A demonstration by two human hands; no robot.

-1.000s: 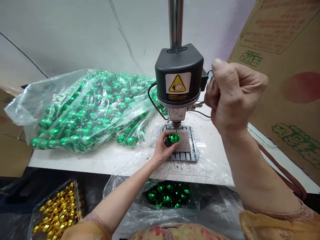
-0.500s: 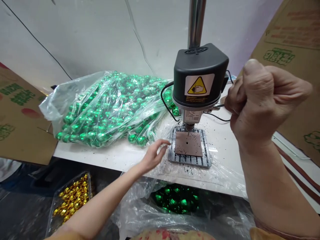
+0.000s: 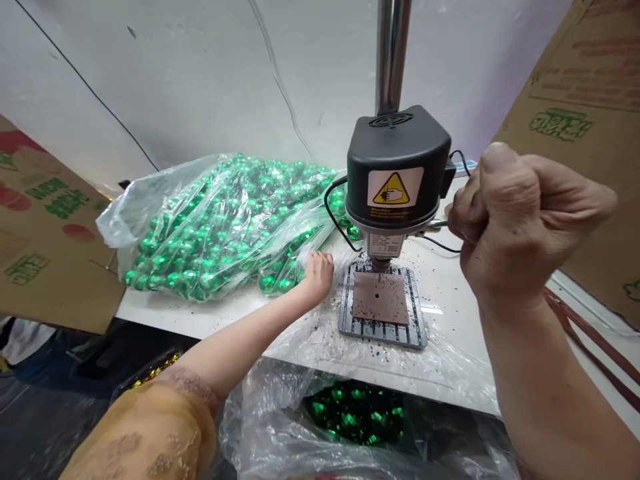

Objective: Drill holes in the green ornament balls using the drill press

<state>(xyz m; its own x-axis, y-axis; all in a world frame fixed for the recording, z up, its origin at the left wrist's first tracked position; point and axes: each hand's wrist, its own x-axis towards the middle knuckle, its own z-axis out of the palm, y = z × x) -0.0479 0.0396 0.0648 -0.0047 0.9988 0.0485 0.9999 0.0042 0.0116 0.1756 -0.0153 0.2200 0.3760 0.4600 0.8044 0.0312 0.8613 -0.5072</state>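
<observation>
My right hand (image 3: 525,220) is closed in a fist around the metal feed lever (image 3: 439,225) of a small black bench drill press (image 3: 397,150). My left hand (image 3: 319,272) is at the right edge of a clear plastic bag of shiny green faceted balls (image 3: 210,230). Its fingers are curled down, and what they grip is hidden. Beneath the chuck (image 3: 382,264), a brown square board (image 3: 393,310) with one small dark hole lies on the slotted grey base plate (image 3: 417,337). Dark shavings are scattered over both.
Cardboard boxes stand at the left (image 3: 60,247) and right (image 3: 575,87). Below the table edge (image 3: 450,393), an opened plastic bag (image 3: 280,420) holds more green balls (image 3: 355,413). Gold balls (image 3: 155,370) are partly hidden behind my left arm. A black cable (image 3: 330,210) loops beside the drill.
My left hand has moved from beside the base plate up and forward to the bag of green balls, its fingers curling in. My right hand stays on the lever. The view has tilted slightly upward.
</observation>
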